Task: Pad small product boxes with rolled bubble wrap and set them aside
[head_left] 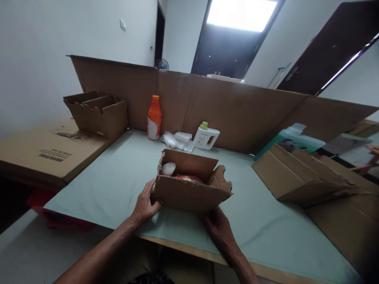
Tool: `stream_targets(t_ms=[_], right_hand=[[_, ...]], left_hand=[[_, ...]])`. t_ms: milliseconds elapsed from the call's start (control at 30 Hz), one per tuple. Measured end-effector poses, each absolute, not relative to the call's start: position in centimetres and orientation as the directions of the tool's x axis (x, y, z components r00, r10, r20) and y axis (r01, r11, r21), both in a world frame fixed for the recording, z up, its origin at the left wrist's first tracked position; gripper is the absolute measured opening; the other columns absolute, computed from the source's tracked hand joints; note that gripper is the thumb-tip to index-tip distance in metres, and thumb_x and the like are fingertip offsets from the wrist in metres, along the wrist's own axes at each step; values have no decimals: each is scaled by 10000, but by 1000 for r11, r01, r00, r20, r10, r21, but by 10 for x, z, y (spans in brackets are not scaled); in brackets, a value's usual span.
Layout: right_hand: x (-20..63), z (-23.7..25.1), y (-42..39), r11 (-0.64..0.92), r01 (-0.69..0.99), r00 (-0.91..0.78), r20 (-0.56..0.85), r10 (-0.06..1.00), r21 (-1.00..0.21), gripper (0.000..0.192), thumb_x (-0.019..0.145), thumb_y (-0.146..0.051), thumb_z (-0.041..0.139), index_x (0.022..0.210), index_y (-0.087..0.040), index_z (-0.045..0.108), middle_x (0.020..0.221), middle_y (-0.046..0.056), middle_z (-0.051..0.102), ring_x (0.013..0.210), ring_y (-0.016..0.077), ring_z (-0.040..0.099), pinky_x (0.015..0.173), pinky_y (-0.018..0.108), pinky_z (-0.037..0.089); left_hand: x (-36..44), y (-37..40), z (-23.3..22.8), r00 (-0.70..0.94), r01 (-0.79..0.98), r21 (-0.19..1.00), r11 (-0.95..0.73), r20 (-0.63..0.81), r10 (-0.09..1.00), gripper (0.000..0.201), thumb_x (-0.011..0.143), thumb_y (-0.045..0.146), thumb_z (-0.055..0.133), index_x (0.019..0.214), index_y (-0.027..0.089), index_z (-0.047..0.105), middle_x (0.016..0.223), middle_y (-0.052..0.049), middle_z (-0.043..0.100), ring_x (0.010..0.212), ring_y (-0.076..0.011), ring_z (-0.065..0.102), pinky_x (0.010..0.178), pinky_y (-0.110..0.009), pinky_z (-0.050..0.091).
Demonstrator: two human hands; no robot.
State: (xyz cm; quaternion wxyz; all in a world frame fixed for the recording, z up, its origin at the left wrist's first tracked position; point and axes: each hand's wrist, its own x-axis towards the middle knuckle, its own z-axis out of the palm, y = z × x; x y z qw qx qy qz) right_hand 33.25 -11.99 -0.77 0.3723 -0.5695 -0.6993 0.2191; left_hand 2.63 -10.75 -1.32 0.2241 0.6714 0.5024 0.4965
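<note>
A small open-topped cardboard box [189,197] is in front of me, tilted a little and close to the table's near edge. My left hand [146,203] grips its left end, thumb along the near side. From below, my right hand [218,227] holds the box's lower right part; its fingertips are hidden under the cardboard. Inside stand a whitish round container [168,169] at the left and a red-and-clear packet [189,179] in the middle, partly covered by the front wall. A torn flap [220,179] folds inward at the right end.
Behind the box are an orange bottle [154,118], bubble-wrapped items [177,141] and a white jug [206,136] with a green cap. A divided carton [99,114] sits on a flat carton [38,154] at left. Cardboard [284,173] and a teal bottle [290,138] stand right.
</note>
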Motion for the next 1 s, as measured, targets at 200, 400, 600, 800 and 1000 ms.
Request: stream_targets(t_ms=[200, 400, 600, 800, 1000], right_hand=[[334, -8, -121, 242, 636, -82, 248, 965, -732, 378, 840, -397, 610, 1141, -167, 625, 1037, 114, 738, 938, 283, 680, 821, 406, 562], [334, -8, -119, 232, 597, -80, 231, 970, -768, 429, 832, -382, 611, 1204, -168, 620, 1062, 114, 743, 986, 293, 685, 864, 429, 566], [345, -18, -140, 291, 668, -112, 293, 949, -685, 471, 829, -354, 610, 1262, -169, 612, 1138, 135, 738, 1000, 305, 710, 861, 452, 592], [285, -48, -196, 713, 573, -532, 477, 699, -405, 609, 899, -358, 641, 1474, -274, 461, 1228, 104, 733, 1025, 280, 726, 811, 397, 624], [262, -30, -199, 728, 479, -559, 470, 683, -490, 285, 949, -257, 562, 1213, -309, 653, 944, 21, 788, 837, 210, 746, 723, 309, 622]], left_hand=[[26, -108, -13, -10, 447, 812, -376, 424, 905, 678, 724, 256, 557, 1386, 133, 477, 1287, -169, 591, 1130, -309, 594, 952, -454, 503], [27, -110, -14, -28, 466, 809, -357, 417, 908, 662, 742, 282, 566, 1386, 146, 496, 1259, -155, 618, 1166, -323, 588, 991, -477, 487], [14, -111, -6, -42, 495, 823, -278, 342, 939, 507, 742, 292, 554, 1219, 136, 622, 1127, -121, 705, 1025, -280, 661, 900, -421, 545], [-25, -73, 11, -189, 502, 856, -127, 252, 949, 533, 775, 459, 600, 1205, 149, 660, 1057, -104, 744, 902, -248, 683, 753, -355, 564], [-26, -56, 26, -137, 443, 890, -108, 186, 973, 527, 794, 500, 587, 1152, 131, 704, 1098, -149, 743, 920, -277, 677, 743, -381, 573]])
